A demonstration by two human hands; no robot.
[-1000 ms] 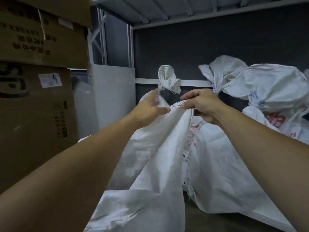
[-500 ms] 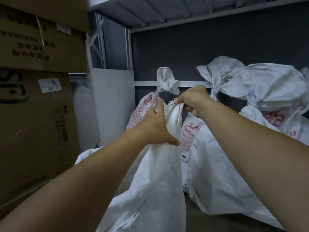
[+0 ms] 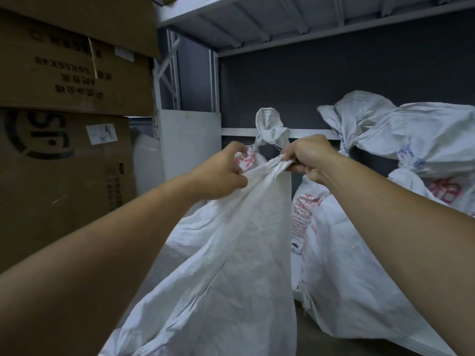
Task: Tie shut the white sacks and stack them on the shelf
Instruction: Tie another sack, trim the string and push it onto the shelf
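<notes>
An untied white woven sack (image 3: pixel 231 278) hangs in front of me, its mouth pulled up into a taut gathered edge. My left hand (image 3: pixel 221 173) grips that edge on the left. My right hand (image 3: pixel 308 158) pinches its top corner on the right. Just behind them stands a tied sack (image 3: pixel 270 129) with a knotted top and red print. Another sack with red lettering (image 3: pixel 347 265) leans at the right. Two more tied sacks (image 3: pixel 424 140) lie stacked on the shelf's right side.
Brown cardboard boxes (image 3: pixel 64 150) are piled at the left, close to my left forearm. A grey metal shelf board (image 3: pixel 282 19) runs overhead, with a white upright post (image 3: pixel 214 80) and a dark back wall (image 3: pixel 308 86). A white panel (image 3: pixel 190 140) stands behind the boxes.
My left hand moved up from the side of the sack to its top edge and took hold of it. My right hand kept its grip on the corner.
</notes>
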